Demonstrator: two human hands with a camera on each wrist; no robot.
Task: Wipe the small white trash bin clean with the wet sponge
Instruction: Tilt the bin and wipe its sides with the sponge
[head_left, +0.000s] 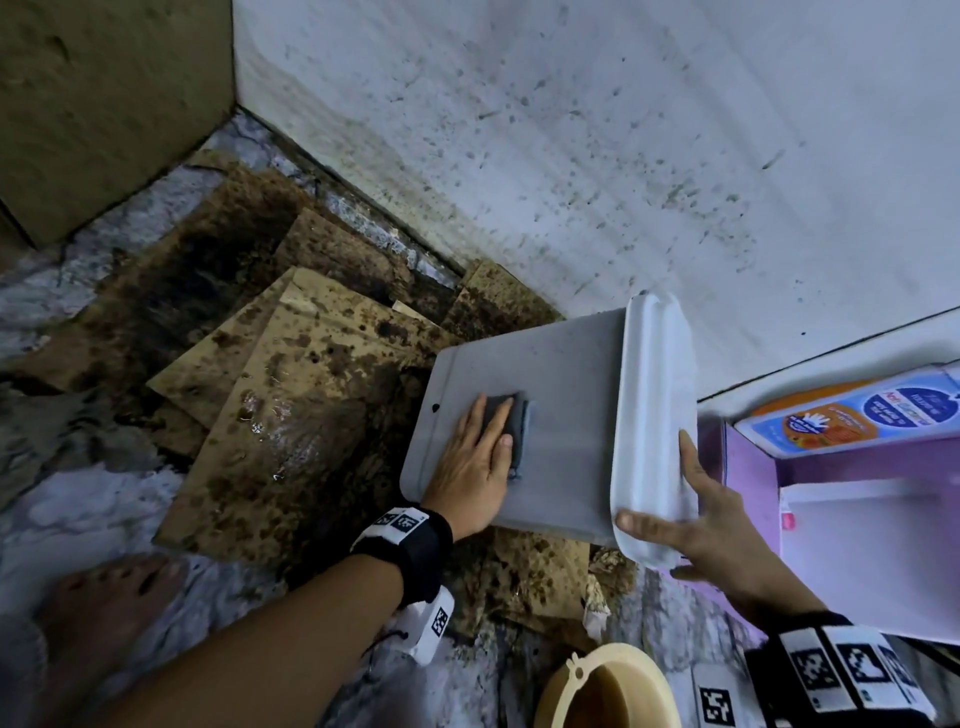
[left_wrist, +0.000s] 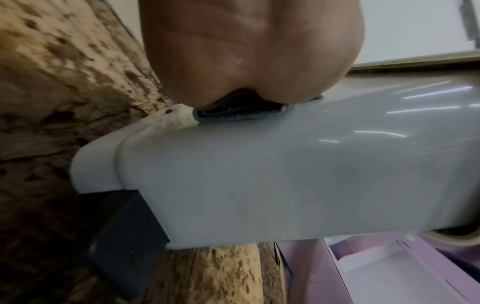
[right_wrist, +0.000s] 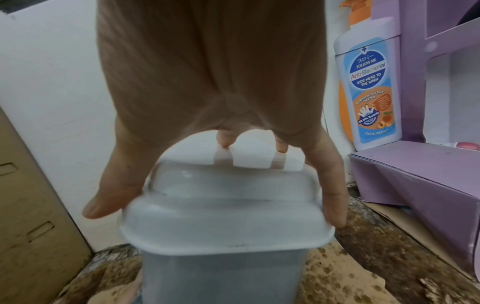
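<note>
Wiping under way: bin (head_left: 561, 415), tipped at frame centre-right, steadied by right hand (head_left: 711, 525) grasping its lid end; flat left hand (head_left: 470, 462) presses sponge (head_left: 506, 421) on the side. A dark speck remains near the base.

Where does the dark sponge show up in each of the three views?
Head: the sponge lies centre frame, flat on the bin's side under the left hand's straight fingers.
Left wrist: upper centre, a dark sliver squeezed between palm and bin wall.
Right wrist: not in view; only the bin's lid end under the right hand.
Shared landmark: the purple box.
</note>
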